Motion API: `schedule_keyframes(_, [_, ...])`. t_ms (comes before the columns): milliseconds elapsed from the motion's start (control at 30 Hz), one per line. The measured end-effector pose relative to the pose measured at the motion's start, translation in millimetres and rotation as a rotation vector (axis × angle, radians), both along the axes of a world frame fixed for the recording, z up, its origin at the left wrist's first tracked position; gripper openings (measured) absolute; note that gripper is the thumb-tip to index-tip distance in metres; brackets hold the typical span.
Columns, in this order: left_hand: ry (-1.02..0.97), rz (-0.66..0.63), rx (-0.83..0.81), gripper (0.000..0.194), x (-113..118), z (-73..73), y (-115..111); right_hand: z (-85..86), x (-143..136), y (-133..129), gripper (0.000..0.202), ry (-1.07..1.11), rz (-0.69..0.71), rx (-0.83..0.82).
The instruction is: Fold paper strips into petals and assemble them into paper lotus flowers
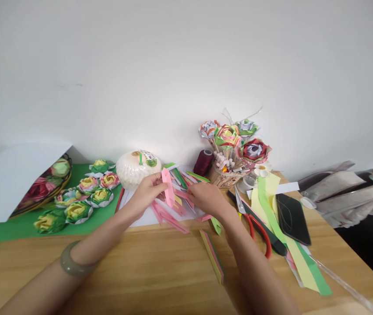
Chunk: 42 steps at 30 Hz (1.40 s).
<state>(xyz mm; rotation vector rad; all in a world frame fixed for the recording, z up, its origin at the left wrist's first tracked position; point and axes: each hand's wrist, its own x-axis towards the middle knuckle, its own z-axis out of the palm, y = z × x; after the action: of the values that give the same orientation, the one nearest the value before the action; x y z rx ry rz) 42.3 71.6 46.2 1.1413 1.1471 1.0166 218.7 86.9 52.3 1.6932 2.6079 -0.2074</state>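
On the near part of the desk (134,271), a layered yellow, pink and green paper strip (211,257) lies alone, slanting. Right of it are red-handled scissors (266,236), and beyond them a dark tablet (294,214). Farther in, the left hand (150,191) has its grip closed on a folded pink paper piece (168,188), held upright above a heap of pink strips (172,222). The right hand (206,197) reaches down into the same heap; whether its grip has caught a strip, I cannot tell. Behind the left hand stands a round white container (134,168); behind the right, a dark purple thread spool (203,162) beside a basket (227,178) of paper flowers (228,136).
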Motion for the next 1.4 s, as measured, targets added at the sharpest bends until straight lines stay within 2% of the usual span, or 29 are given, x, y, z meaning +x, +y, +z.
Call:
schedule_keyframes(267, [0.019, -0.007, -0.018, 0.017, 0.2, -2.5, -0.5, 8.1, 12.6, 5.2, 0.021, 0.078, 0.023, -0.021])
schedule_keyframes(433, [-0.029, -0.010, -0.032, 0.022, 0.8, -4.8, 0.4, 13.3, 15.8, 6.6, 0.021, 0.221, 0.007, -0.024])
schedule_keyframes(667, [-0.075, 0.031, -0.012, 0.011, 2.2, -10.4, 2.7, 21.9, 11.6, 4.7, 0.018, 0.417, -0.044, 0.045])
schedule_keyframes(1033, [-0.184, -0.037, 0.017, 0.023, -0.2, -10.0, 2.6, 29.8, -12.4, -15.4, 0.016, 0.513, -0.004, -0.027])
schedule_keyframes(1400, [-0.233, -0.064, -0.006, 0.021, -0.8, -11.7, 1.4, 31.7, -9.0, -15.0, 0.016, 0.510, -0.014, -0.067])
